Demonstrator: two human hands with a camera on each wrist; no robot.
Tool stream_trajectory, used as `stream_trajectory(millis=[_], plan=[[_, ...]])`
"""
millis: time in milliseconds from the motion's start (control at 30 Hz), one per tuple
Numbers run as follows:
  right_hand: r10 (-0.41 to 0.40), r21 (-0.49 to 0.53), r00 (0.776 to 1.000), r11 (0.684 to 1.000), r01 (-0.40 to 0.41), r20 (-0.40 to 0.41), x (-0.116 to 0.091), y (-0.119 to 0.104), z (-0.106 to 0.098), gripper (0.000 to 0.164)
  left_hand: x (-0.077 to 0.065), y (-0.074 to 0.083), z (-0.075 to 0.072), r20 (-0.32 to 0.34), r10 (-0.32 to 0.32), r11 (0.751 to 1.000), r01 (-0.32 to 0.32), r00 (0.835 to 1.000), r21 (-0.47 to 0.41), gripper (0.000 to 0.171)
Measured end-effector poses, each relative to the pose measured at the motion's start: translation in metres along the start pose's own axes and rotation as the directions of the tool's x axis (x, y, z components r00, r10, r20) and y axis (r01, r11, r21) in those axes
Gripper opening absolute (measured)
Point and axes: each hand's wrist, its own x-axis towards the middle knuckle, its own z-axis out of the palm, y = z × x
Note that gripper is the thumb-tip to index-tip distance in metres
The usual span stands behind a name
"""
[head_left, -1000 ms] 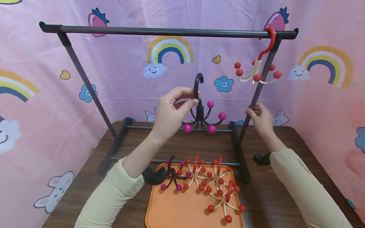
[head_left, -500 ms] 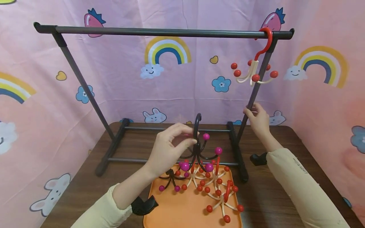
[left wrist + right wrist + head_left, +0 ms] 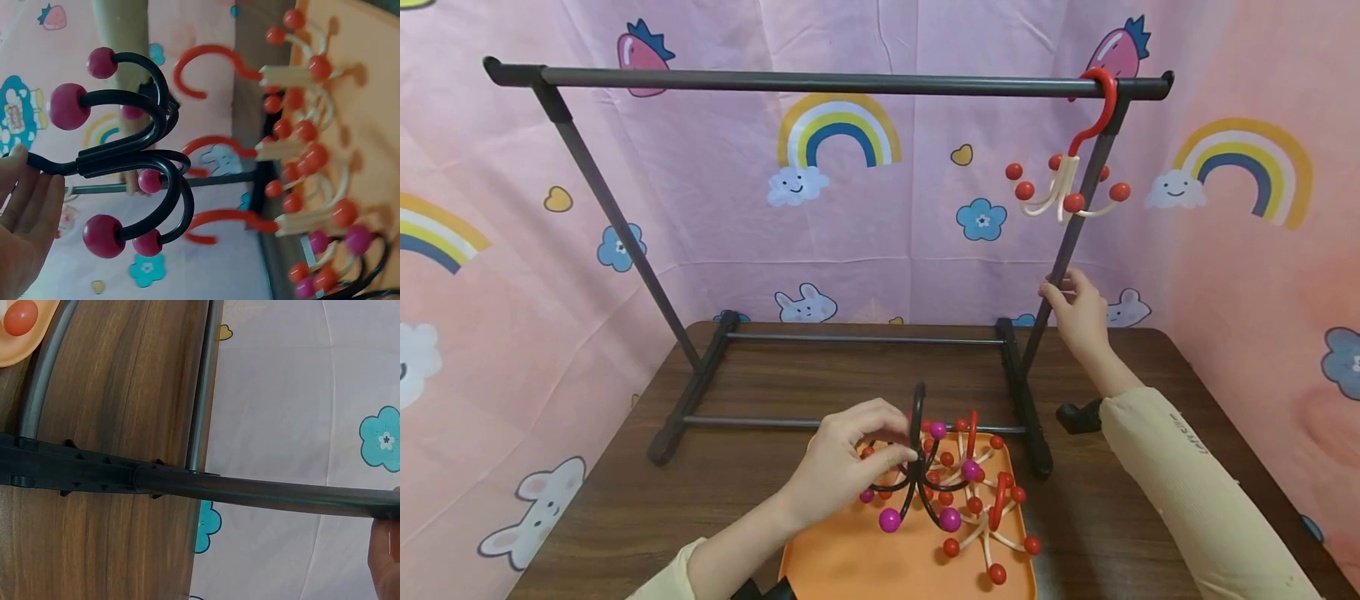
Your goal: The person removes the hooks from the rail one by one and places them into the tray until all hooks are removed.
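My left hand (image 3: 842, 462) pinches the stem of a black rotating hook hanger (image 3: 125, 159) with magenta balls on its curved arms. It stays upright, hook uppermost, over the orange tray (image 3: 850, 562). Behind it on the tray, several cream hangers with red hooks and red balls (image 3: 987, 529) stand; another black one is mostly hidden in the head view. With my right hand (image 3: 1081, 321) I hold the right upright post (image 3: 1070, 242) of a dark metal clothes rack (image 3: 820, 82). From the right end of its top bar hangs a red-hooked cream hanger (image 3: 1063, 187).
The rack's base bars (image 3: 737, 423) and feet (image 3: 681, 408) stand on the brown wooden table (image 3: 835, 371), behind the tray. A patterned pink curtain (image 3: 715, 208) encloses the back and both sides. A black strap piece (image 3: 1078, 417) lies beside my right forearm.
My left hand has come down with the black hanger, from between the rack's posts to low over the tray. My right hand keeps its grip on the post. The view shifts slightly.
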Motion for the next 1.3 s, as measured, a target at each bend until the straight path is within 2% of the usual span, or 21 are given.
stream_trajectory(millis=[167, 267, 400, 500, 733, 867, 967, 1033, 1167, 1233, 1300], plan=[[0.003, -0.002, 1.0, 1.0, -0.003, 0.002, 0.0, 0.0, 0.001, 0.027, -0.012, -0.008, 0.008, 0.022, -0.028, 1.0, 0.028, 0.999, -0.002, 0.009], [0.005, 0.003, 1.0, 1.0, -0.005, 0.008, 0.0, 0.001, 0.001, 0.027, -0.017, -0.015, 0.012, 0.053, -0.088, 0.995, 0.09, 0.995, -0.034, 0.007], [0.009, 0.001, 1.0, 1.0, -0.009, 0.007, 0.0, 0.001, 0.001, 0.027, -0.026, -0.035, 0.019, 0.116, -0.148, 0.987, 0.155, 0.982, -0.05, 0.005], [0.01, -0.001, 1.0, 1.0, -0.01, 0.01, 0.0, 0.001, 0.002, 0.026, -0.035, -0.05, 0.025, 0.141, -0.158, 0.984, 0.167, 0.977, -0.056, 0.007], [0.013, 0.013, 1.0, 1.0, -0.013, 0.014, -0.001, 0.0, 0.001, 0.029, -0.046, -0.058, 0.033, 0.116, -0.155, 0.982, 0.166, 0.981, -0.092, 0.008], [0.006, 0.006, 1.0, 1.0, -0.006, -0.001, -0.001, 0.002, 0.001, 0.027, -0.051, -0.062, 0.038, 0.104, -0.22, 0.969, 0.229, 0.97, -0.092, 0.009], [-0.002, -0.001, 1.0, 1.0, 0.002, -0.009, -0.001, 0.003, 0.0, 0.027, -0.057, -0.071, 0.042, 0.103, -0.263, 0.961, 0.27, 0.959, -0.064, 0.009], [-0.003, 0.001, 1.0, 1.0, 0.003, -0.01, -0.001, 0.003, 0.001, 0.027, -0.06, -0.078, 0.044, 0.098, -0.242, 0.969, 0.246, 0.965, -0.029, 0.008], [0.001, 0.005, 1.0, 1.0, 0.0, -0.001, -0.001, 0.003, 0.001, 0.028, -0.067, -0.087, 0.048, 0.121, -0.137, 0.99, 0.132, 0.983, 0.047, 0.008], [-0.001, 0.006, 1.0, 1.0, 0.001, -0.001, 0.0, 0.002, 0.001, 0.028, -0.07, -0.089, 0.05, 0.141, -0.08, 0.995, 0.071, 0.987, 0.072, 0.01], [-0.004, 0.006, 1.0, 1.0, 0.004, -0.002, 0.0, 0.002, 0.001, 0.028, -0.073, -0.091, 0.053, 0.159, -0.054, 0.997, 0.043, 0.986, 0.072, 0.012]])
